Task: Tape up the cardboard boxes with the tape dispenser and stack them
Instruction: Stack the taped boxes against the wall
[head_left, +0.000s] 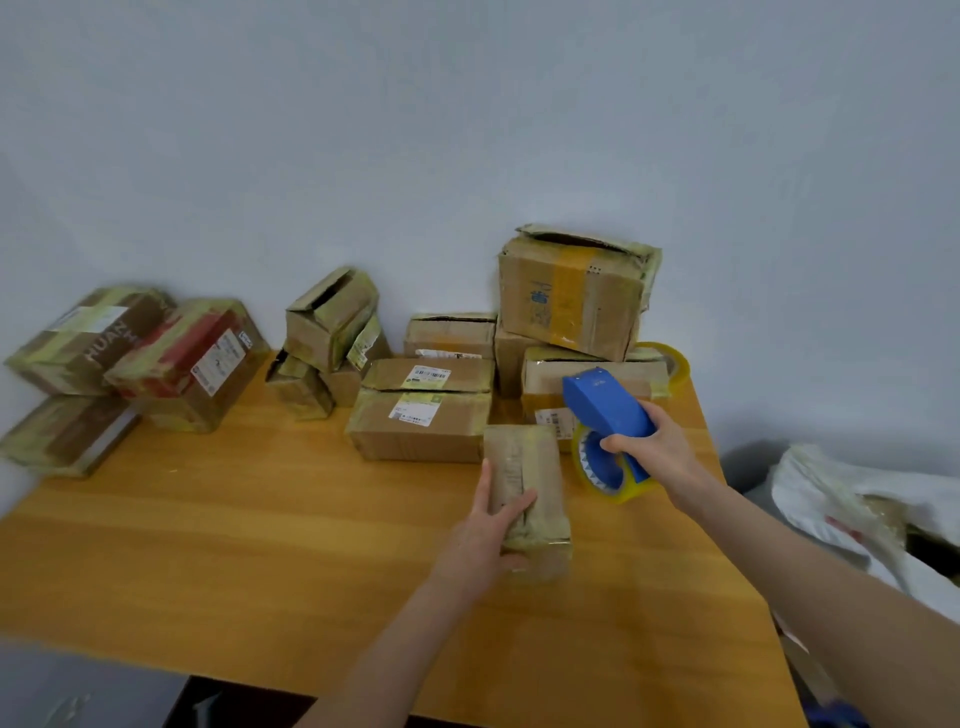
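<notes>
Left hand (488, 540): clamped on the small box (524, 499), fingers over its top and thumb at the near end.
Small box: lies flat on the table (260, 519), right of its middle, wrapped in glossy tape.
Right hand (657, 457): fist closed round the handle of the blue tape dispenser (608, 410), at 3 o'clock of the small box and just beside it.
Open room: bare wood spreads from 7 to 10 o'clock of the small box, out to the near edge.
Edges: the table's right edge runs close under the right forearm; a white bag (857, 509) lies beyond it at 3 o'clock.
Back row: taped boxes crowd the wall from 10 to 1 o'clock, a left stack (130, 358) among them.
Large box (571, 291): on top of the pile at 12 o'clock, its top flap gaping; the inside is dark and I can't tell what it holds.
Spare tape roll (672, 358): half hidden behind the pile at 1 o'clock.
</notes>
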